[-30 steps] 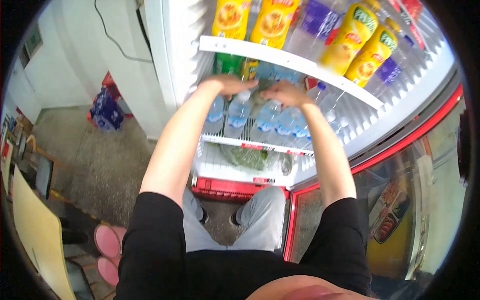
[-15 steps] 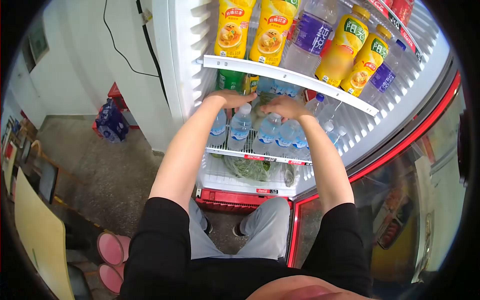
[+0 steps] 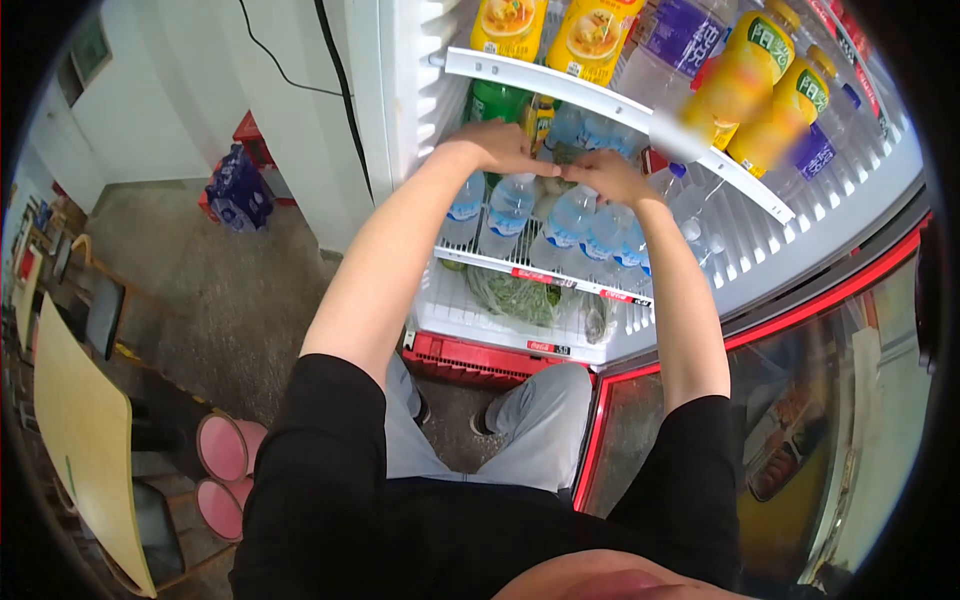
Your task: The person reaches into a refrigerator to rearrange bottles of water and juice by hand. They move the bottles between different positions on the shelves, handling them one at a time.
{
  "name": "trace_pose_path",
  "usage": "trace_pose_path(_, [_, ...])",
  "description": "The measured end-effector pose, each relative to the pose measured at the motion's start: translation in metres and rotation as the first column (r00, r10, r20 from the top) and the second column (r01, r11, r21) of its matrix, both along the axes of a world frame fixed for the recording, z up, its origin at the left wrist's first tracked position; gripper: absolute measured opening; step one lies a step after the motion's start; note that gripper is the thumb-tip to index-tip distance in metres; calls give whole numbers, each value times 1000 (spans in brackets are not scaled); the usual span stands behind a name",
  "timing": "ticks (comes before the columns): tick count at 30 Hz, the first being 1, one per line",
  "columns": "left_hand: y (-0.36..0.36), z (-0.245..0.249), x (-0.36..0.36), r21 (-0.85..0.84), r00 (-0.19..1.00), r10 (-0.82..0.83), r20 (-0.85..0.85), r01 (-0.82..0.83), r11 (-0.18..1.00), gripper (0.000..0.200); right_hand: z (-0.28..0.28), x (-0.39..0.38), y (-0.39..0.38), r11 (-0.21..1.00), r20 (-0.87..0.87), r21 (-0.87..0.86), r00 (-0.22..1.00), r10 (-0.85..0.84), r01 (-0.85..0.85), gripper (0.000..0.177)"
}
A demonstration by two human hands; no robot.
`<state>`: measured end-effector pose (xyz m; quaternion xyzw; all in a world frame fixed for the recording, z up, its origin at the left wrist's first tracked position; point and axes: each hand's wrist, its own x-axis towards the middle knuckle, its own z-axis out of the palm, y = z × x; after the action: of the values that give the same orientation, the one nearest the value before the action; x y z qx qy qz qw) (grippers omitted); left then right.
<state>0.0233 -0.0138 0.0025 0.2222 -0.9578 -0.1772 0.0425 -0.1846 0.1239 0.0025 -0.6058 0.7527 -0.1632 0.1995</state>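
Observation:
Both my hands reach into the fridge's middle shelf, over a front row of water bottles (image 3: 508,215). Between the bottles sits a clear plastic bag (image 3: 547,205) with something pale green in it, largely hidden by my hands. My left hand (image 3: 497,148) comes from the left, its thumb and fingers closed at the bag's top. From the right, my right hand (image 3: 612,178) meets it there with bent fingers, also closed on the bag. The fingertips of the two hands nearly touch. Behind my left hand stand a green bottle (image 3: 497,101) and a slim yellow bottle (image 3: 541,122).
Yellow drink bottles (image 3: 597,40) and purple-labelled water bottles stand on the upper shelf, its white front rail (image 3: 560,82) just above my hands. Bagged leafy greens (image 3: 515,297) lie on the bottom shelf. The glass door (image 3: 790,400) stands open at right. Pink stools (image 3: 222,447) are at left.
The view has tilted, so the fridge sits higher and further right. My hands have drawn together over the bag, fingertips now almost meeting.

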Motion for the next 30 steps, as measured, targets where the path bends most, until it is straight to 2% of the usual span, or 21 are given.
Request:
trace_pose_path(1, [2,1,1,19,1000,-8,8,8,1000,83,-6,-6,-2,999,-9,-42,1000,22,-22,64])
trace_pose_path(3, [8,8,3,64,997,-20,68,16,998,81,-3,0,1,1000,6,-5,1000,-23,23,66])
trace_pose_path(6, [4,-3,0,-9,999,-30,23,31,999,81,-6,-5,-3,999,7,17,999,-42,42,71])
trace_pose_path(11, [9,2,8,35,999,-33,22,32,999,78,-1,1,-4,997,-41,10,996,-79,80,74])
trace_pose_path(13, [7,-3,9,-4,998,-55,-33,55,998,76,-3,2,-1,995,-40,-67,996,-76,74,74])
trace_pose_path(17, [5,-3,7,27,996,-74,-50,75,997,75,-4,3,3,984,-56,-170,997,-58,47,72])
trace_pose_path(19, [5,-2,6,32,996,-84,-36,85,996,74,-5,2,2,987,-70,-152,995,-69,58,72])
trace_pose_path(25, [-2,-11,6,42,987,-65,-148,72,997,65,3,10,5,993,-47,-76,994,-95,92,71])
trace_pose_path(30, [-15,-26,-4,-16,977,-62,-205,60,998,63,6,15,8,994,-29,-68,996,-89,86,71])
